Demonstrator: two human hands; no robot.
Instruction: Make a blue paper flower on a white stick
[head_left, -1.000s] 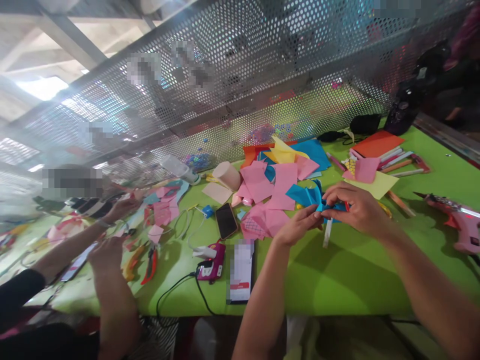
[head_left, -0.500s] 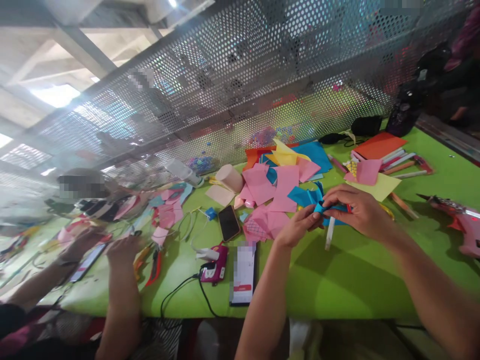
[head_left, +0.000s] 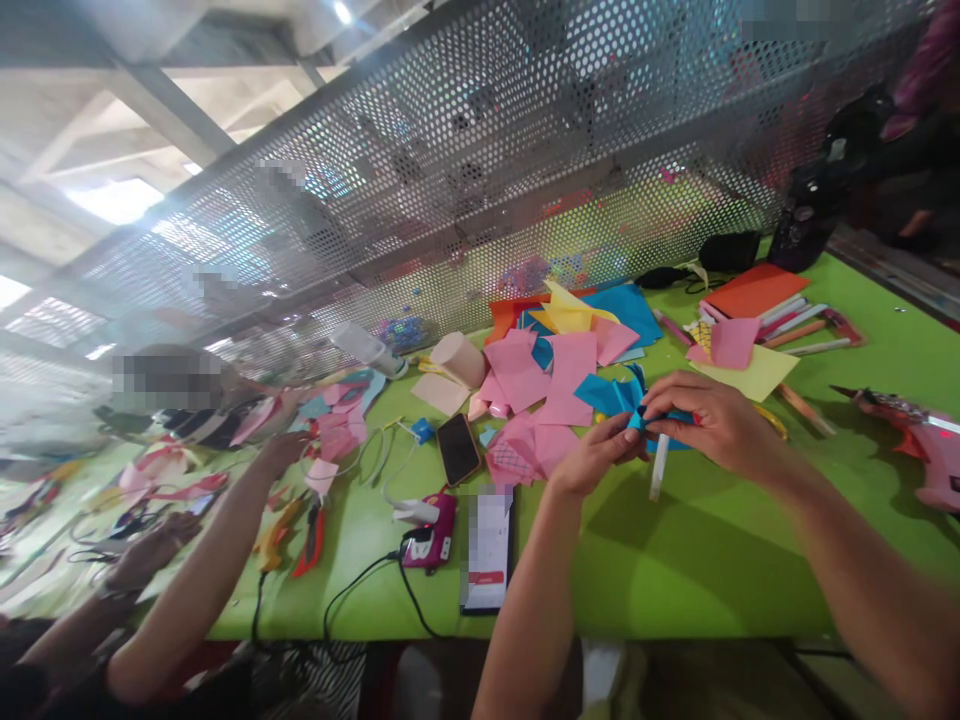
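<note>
Over the green table, my left hand [head_left: 598,452] pinches a small folded piece of blue paper [head_left: 637,417] between thumb and fingers. From the other side, my right hand [head_left: 703,412] closes its fingertips on the same blue piece. A white stick [head_left: 659,468] points down below my fingers; what it joins is hidden behind them. Behind my hands are more blue paper pieces [head_left: 609,392], partly covered by my fingers. Pink paper sheets [head_left: 573,378] lie just left of them, and a yellow sheet [head_left: 750,372] lies beyond my right hand.
A dark phone [head_left: 458,449], a lit phone [head_left: 487,550] and a magenta power strip [head_left: 430,530] with cables lie left of me. A pink glue gun [head_left: 937,455] is at the right edge. A co-worker's arms [head_left: 202,565] reach in from the left. A perforated metal screen [head_left: 480,190] stands behind.
My hands stay nearly in place, with the blue paper shifted slightly between my fingers. The co-worker's nearer hand has moved forward over the table toward the pink pieces.
</note>
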